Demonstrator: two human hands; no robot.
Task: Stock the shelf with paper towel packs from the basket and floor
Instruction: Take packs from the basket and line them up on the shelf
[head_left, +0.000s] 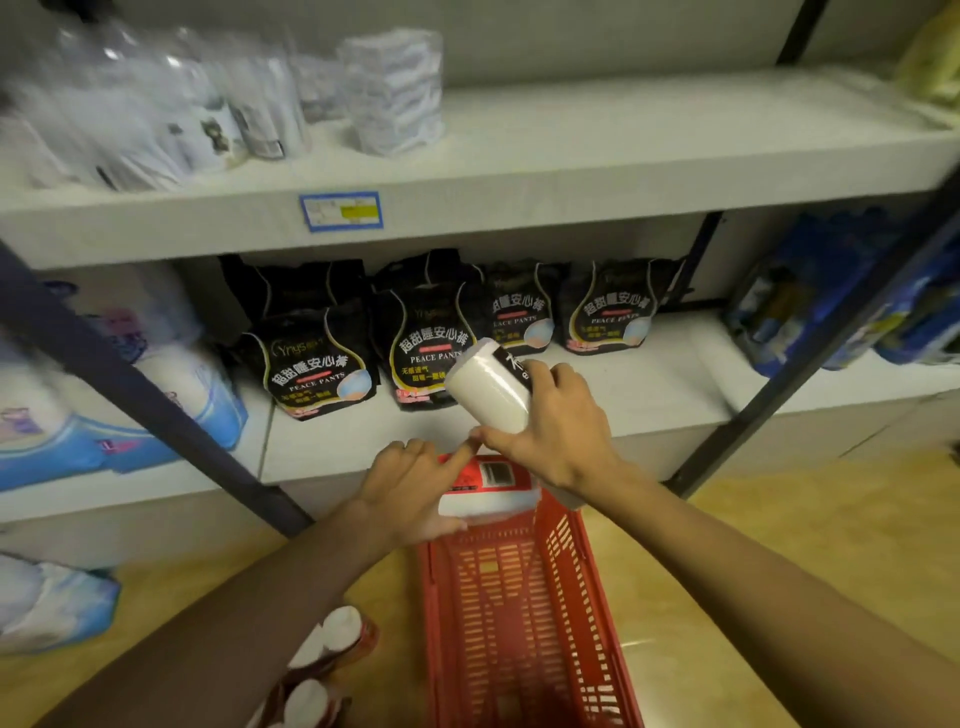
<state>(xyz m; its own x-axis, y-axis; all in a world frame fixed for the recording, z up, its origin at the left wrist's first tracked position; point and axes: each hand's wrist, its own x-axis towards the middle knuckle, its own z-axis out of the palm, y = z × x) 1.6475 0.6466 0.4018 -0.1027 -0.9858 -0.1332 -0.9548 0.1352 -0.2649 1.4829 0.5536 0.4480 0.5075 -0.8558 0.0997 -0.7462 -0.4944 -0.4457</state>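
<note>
Right hand (556, 431) grips white roll (488, 389); left hand (410, 488) holds pack (488, 488) above basket (519, 613).

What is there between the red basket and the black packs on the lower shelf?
In the head view, the right hand holding a white roll lies between the basket and black packs.
</note>
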